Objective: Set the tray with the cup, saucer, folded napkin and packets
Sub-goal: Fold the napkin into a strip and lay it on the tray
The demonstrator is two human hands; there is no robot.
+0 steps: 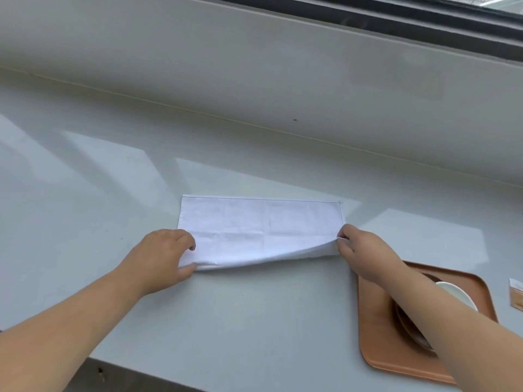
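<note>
A white cloth napkin (260, 227) lies on the pale counter, folded into a long strip. My left hand (167, 254) pinches its near left corner. At the near right corner my right hand (365, 250) grips the napkin, lifting the top layer a little. To the right sits a terracotta tray (373, 343) holding a brown saucer (407, 323) with a white cup (458, 292) on it, both partly hidden by my right forearm. A brown packet (517, 294) lies on the counter beyond the tray, cut off by the frame edge.
The grey counter (113, 193) runs back to a low wall below a window frame (396, 21). Its front edge (141, 369) shows at the lower left, close to my left forearm.
</note>
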